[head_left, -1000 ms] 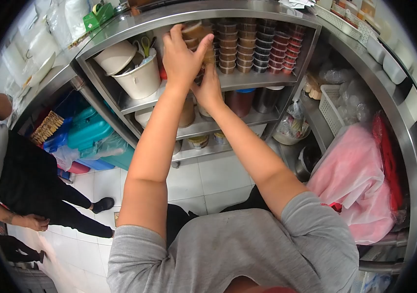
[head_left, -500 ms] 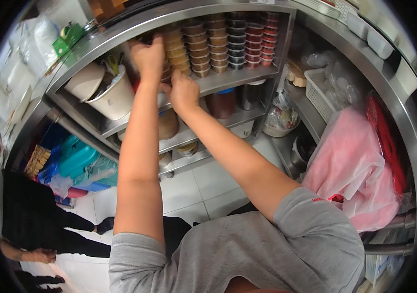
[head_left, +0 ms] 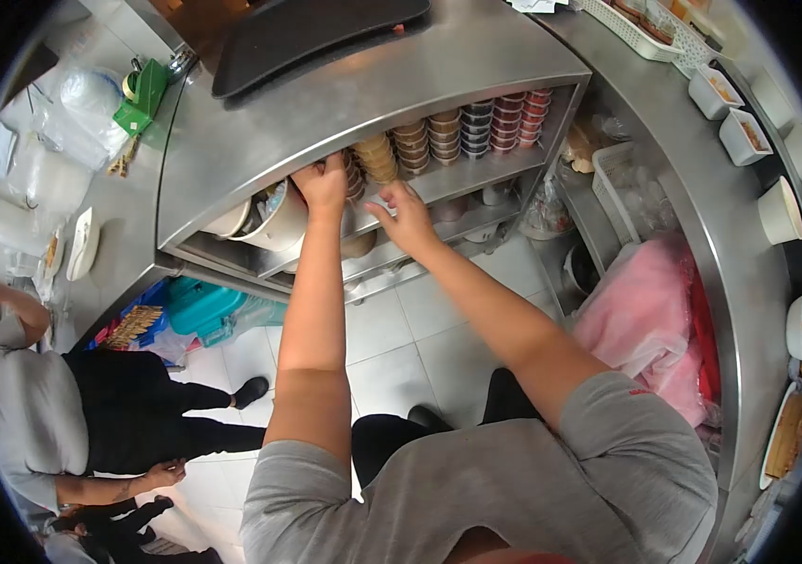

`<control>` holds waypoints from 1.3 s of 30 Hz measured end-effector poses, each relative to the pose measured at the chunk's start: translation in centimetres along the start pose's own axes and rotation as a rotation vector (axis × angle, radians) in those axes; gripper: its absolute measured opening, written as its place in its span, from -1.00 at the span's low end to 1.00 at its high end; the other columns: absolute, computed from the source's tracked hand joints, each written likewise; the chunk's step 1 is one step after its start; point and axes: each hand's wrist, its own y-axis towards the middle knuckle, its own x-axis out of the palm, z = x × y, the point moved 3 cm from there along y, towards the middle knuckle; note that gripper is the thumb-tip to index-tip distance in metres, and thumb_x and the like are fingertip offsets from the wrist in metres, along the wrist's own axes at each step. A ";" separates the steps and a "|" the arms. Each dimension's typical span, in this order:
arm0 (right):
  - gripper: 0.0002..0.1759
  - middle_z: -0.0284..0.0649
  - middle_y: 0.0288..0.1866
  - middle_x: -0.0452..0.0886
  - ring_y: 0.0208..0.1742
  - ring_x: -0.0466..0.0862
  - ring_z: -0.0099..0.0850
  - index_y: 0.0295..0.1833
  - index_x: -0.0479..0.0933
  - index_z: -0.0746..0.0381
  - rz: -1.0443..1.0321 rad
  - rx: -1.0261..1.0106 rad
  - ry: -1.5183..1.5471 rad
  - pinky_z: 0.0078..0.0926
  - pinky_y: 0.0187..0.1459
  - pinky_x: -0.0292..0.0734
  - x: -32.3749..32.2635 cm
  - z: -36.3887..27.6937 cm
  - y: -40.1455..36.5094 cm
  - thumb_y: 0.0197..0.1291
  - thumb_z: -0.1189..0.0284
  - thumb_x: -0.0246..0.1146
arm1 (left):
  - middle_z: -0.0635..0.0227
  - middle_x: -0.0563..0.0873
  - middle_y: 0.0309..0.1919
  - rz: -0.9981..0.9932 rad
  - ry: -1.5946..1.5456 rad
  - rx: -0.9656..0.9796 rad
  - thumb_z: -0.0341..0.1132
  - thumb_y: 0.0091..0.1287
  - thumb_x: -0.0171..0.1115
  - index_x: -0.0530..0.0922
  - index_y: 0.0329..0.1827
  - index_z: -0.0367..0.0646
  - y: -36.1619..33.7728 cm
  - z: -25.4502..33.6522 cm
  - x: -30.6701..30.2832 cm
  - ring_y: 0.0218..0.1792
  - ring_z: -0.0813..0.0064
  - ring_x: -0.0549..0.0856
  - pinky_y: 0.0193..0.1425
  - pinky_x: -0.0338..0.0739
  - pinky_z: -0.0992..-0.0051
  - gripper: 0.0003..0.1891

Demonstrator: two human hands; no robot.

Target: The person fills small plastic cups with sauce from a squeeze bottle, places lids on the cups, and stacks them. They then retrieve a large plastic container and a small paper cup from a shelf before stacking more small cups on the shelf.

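Observation:
My left hand [head_left: 323,182] reaches under the steel counter at the left end of the stacked sauce cups, its fingertips partly hidden by the counter edge; what it holds, if anything, cannot be made out. To its right, my right hand [head_left: 403,218] is in front of the shelf, thumb and fingers apart, near the tan cups [head_left: 376,158]. Brown cups [head_left: 411,147], dark cups [head_left: 475,128] and red cups [head_left: 533,117] stand in columns farther right. A white bucket [head_left: 285,224] sits left of my left hand.
A black tray [head_left: 312,38] lies on the steel counter [head_left: 260,127]. At the left stands a co-worker [head_left: 34,404]. Turquoise boxes [head_left: 202,305] sit under the left counter. A pink bag [head_left: 641,320] and a white basket [head_left: 615,188] are at the right.
The view has shifted, showing more of the countertop and its black tray. My right hand has opened and moved slightly away from my left. The co-worker at the left shows more fully.

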 end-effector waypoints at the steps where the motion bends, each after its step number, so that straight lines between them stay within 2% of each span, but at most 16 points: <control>1: -0.64 -0.12 -0.28 0.53 -0.22 0.57 -0.17 -0.22 0.45 0.29 -0.004 -0.013 -0.004 -0.30 -0.19 0.48 -1.1 -0.2 -0.7 0.11 0.24 0.38 | 0.24 0.63 -0.03 -0.018 0.009 -0.031 -0.54 0.23 0.30 0.50 0.07 -0.36 0.1 0.1 -0.1 -0.02 0.42 0.62 0.13 0.47 0.50 -0.65; 7: -0.78 -0.10 -0.23 0.55 -0.12 0.54 -0.10 -0.22 0.52 0.27 -0.212 0.193 -0.063 -0.23 -0.08 0.46 -11.2 -1.7 -10.2 0.11 0.37 0.35 | 0.20 0.59 0.05 -0.142 0.279 -0.346 -0.44 0.15 0.39 0.41 0.15 -0.35 -0.4 0.7 -1.4 0.00 0.39 0.60 0.09 0.48 0.47 -0.50; 11: -0.83 -0.09 -0.28 0.58 -0.12 0.55 -0.10 -0.26 0.55 0.27 -0.348 0.343 -0.141 -0.24 -0.06 0.46 -19.5 -4.3 -17.8 0.10 0.42 0.33 | 0.23 0.58 0.04 -0.093 0.021 -0.456 -0.41 0.23 0.33 0.42 0.16 -0.32 -1.6 0.5 -1.9 0.03 0.43 0.59 0.11 0.46 0.50 -0.54; 12: -0.84 -0.10 -0.29 0.58 -0.13 0.55 -0.10 -0.26 0.55 0.27 -0.371 0.358 -0.169 -0.24 -0.05 0.46 -21.3 -4.8 -19.8 0.10 0.42 0.33 | 0.14 0.52 0.16 -0.097 0.094 -0.708 -0.35 0.29 0.27 0.39 0.24 -0.30 -2.1 -0.6 -2.4 0.17 0.34 0.50 0.28 0.34 0.44 -0.52; 13: -0.83 -0.10 -0.30 0.58 -0.13 0.56 -0.09 -0.28 0.55 0.26 -0.411 0.465 -0.180 -0.22 -0.04 0.45 -23.3 -5.8 -21.8 0.09 0.40 0.34 | 0.29 0.53 0.07 -0.101 0.147 -0.594 -0.27 0.34 0.23 0.34 0.29 -0.17 -3.0 -3.8 -3.6 0.00 0.45 0.51 0.10 0.40 0.51 -0.51; 18: -0.77 -0.07 -0.25 0.56 -0.07 0.55 -0.09 -0.23 0.54 0.20 -0.488 0.632 -0.268 -0.15 -0.07 0.45 -31.8 -12.8 -27.8 0.09 0.30 0.34 | 0.32 0.50 0.19 -0.155 0.295 -0.394 -0.18 0.38 0.18 0.33 0.32 0.01 -2.7 -8.4 -4.7 0.02 0.41 0.58 -0.17 0.61 0.39 -0.53; 20: -0.75 -0.06 -0.21 0.54 -0.06 0.54 -0.08 -0.20 0.54 0.19 -0.487 0.728 -0.321 -0.16 -0.05 0.45 -35.1 -16.1 -29.2 0.11 0.27 0.33 | 0.39 0.63 -0.07 -0.037 0.092 -0.810 -0.21 0.36 0.18 0.41 0.19 0.01 -2.1 -1.9 -2.6 -0.36 0.55 0.61 -0.43 0.55 0.51 -0.64; 21: -0.74 -0.05 -0.19 0.54 -0.05 0.54 -0.08 -0.19 0.53 0.19 -0.495 0.772 -0.341 -0.16 -0.05 0.45 -36.5 -17.5 -30.0 0.11 0.26 0.32 | 0.44 0.65 -0.19 -0.104 0.132 -0.819 -0.20 0.34 0.21 0.41 0.18 0.01 -1.6 -1.4 -2.5 -0.51 0.62 0.53 -0.54 0.47 0.56 -0.63; 22: -0.72 -0.04 -0.15 0.52 -0.05 0.54 -0.06 -0.17 0.53 0.19 -0.442 0.803 -0.357 -0.16 -0.03 0.45 -38.0 -18.6 -31.3 0.12 0.22 0.31 | 0.12 0.41 0.32 -0.226 0.251 -0.665 -0.13 0.23 0.35 0.26 0.38 -0.25 -1.2 -5.5 -4.2 0.17 0.17 0.52 0.24 0.45 0.27 -0.28; 24: -0.72 -0.04 -0.14 0.52 -0.03 0.53 -0.06 -0.16 0.52 0.18 -0.294 0.834 -0.385 -0.16 -0.01 0.45 -41.0 -21.4 -33.7 0.13 0.23 0.31 | -0.02 0.29 0.39 -0.030 0.193 -0.681 -0.02 0.25 0.34 0.01 0.49 -0.29 -3.8 8.7 -0.1 0.30 0.12 0.43 0.36 0.35 0.21 -0.08; 26: -0.75 -0.07 -0.17 0.53 -0.07 0.56 -0.11 -0.17 0.52 0.19 -0.166 0.821 -0.426 -0.18 -0.05 0.47 -43.4 -24.8 -36.4 0.14 0.27 0.31 | -0.11 0.18 0.43 -0.036 0.412 -0.734 0.24 0.17 0.25 -0.22 0.53 -0.26 -7.7 13.2 0.5 0.35 -0.01 0.36 0.40 0.30 0.18 0.13; 30: -0.83 -0.14 -0.30 0.57 -0.25 0.61 -0.23 -0.25 0.55 0.23 0.236 0.740 -0.404 -0.30 -0.23 0.52 -48.2 -32.7 -41.0 0.15 0.36 0.29 | -0.22 0.11 0.44 -0.500 0.351 -1.002 0.55 0.05 0.06 -0.23 0.53 -0.27 -22.1 22.1 4.1 0.35 -0.15 0.32 0.38 0.30 0.13 0.27; 32: -0.87 -0.13 -0.31 0.60 -0.27 0.64 -0.24 -0.25 0.56 0.23 0.481 0.757 -0.404 -0.35 -0.25 0.54 -51.7 -36.6 -42.5 0.15 0.41 0.27 | -0.17 0.11 0.44 -0.829 0.278 -1.015 0.31 0.28 0.07 -0.12 0.53 -0.23 -33.5 16.0 5.2 0.38 0.00 0.27 0.33 0.33 0.10 0.00; 34: -0.87 -0.11 -0.34 0.62 -0.30 0.64 -0.24 -0.21 0.56 0.24 0.709 0.807 -0.489 -0.36 -0.21 0.55 -55.8 -38.2 -44.9 0.15 0.44 0.25 | 0.05 0.24 0.39 -1.376 -0.002 -0.644 -0.01 0.45 0.03 0.09 0.49 -0.15 -42.2 24.3 6.4 0.31 0.21 0.35 0.24 0.42 0.23 -0.34; 35: -0.85 -0.12 -0.35 0.61 -0.30 0.64 -0.24 -0.18 0.56 0.23 0.828 0.780 -0.547 -0.34 -0.21 0.55 -58.3 -38.3 -46.2 0.15 0.43 0.25 | 0.11 0.41 0.28 -1.350 -0.138 -0.964 -0.04 0.45 0.07 0.12 0.47 -0.15 -42.8 34.3 7.7 0.19 0.26 0.46 0.14 0.48 0.31 -0.36; 39: -0.64 -0.09 -0.22 0.59 -0.15 0.61 -0.20 -0.03 0.51 0.23 1.016 0.821 -0.856 -0.28 -0.11 0.50 -68.8 -38.4 -52.3 0.09 0.31 0.34 | 0.29 0.64 0.03 -1.775 -0.470 -0.945 -0.18 0.41 0.19 0.38 0.26 -0.24 -46.8 54.0 10.3 -0.05 0.47 0.64 0.02 0.52 0.49 -0.54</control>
